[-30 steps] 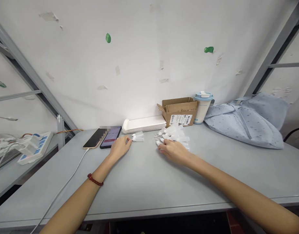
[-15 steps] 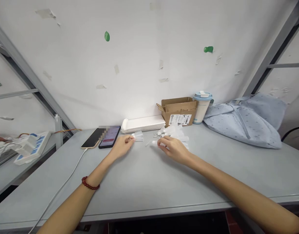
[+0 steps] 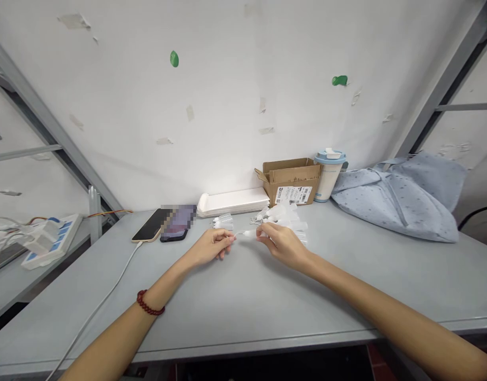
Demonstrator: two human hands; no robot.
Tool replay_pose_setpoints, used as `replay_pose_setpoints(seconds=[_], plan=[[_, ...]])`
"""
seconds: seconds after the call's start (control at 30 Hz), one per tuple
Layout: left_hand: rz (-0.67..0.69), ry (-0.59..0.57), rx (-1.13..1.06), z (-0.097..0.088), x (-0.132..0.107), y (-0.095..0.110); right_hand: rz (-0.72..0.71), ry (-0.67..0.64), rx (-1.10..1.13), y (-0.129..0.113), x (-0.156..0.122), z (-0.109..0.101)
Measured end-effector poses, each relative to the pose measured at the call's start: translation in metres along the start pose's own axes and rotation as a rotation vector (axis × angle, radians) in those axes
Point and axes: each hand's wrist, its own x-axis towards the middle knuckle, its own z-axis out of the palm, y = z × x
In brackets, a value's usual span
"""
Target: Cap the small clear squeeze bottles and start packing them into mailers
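My left hand (image 3: 210,247) and my right hand (image 3: 280,242) meet over the grey table (image 3: 243,296), both pinching the ends of one small white plastic piece (image 3: 245,233) held between them. Just behind my right hand lies a pile of several similar white and clear pieces (image 3: 285,216). A smaller group of the same clear pieces (image 3: 223,220) lies behind my left hand. A red bead bracelet sits on my left wrist.
Two phones (image 3: 164,224) lie at the back left, one on a white cable. A white tray (image 3: 232,201), a cardboard box (image 3: 293,180), a lidded cup (image 3: 329,173) and a blue cloth bag (image 3: 402,193) line the wall. A power strip (image 3: 48,238) sits far left.
My left hand let go of the small clear group and moved right. My right hand lifted one piece from the pile and brought it left, so both hands now grip it.
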Motion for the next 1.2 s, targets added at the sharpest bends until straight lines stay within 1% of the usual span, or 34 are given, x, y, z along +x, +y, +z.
replay_pose_setpoints(seconds=[0.13, 0.23, 0.43, 0.8, 1.2], plan=[[-0.013, 0.007, -0.033, 0.0008, -0.0009, 0.0035, 0.009, -0.006, -0.069, -0.0019, -0.0003, 0.0004], [0.003, 0.014, -0.078, 0.0001, -0.0008, 0.0027, -0.021, 0.010, -0.067, -0.0013, -0.0011, 0.0026], [0.017, -0.021, -0.183, -0.0003, -0.0022, 0.0006, -0.076, 0.040, -0.078, 0.0011, -0.0027, 0.0053], [0.015, -0.011, -0.176, 0.0008, -0.0009, -0.0015, -0.103, 0.049, -0.069, 0.0014, -0.0030, 0.0051], [0.005, -0.020, -0.171, 0.0023, -0.0031, 0.0011, -0.118, 0.047, -0.067, 0.0017, -0.0028, 0.0055]])
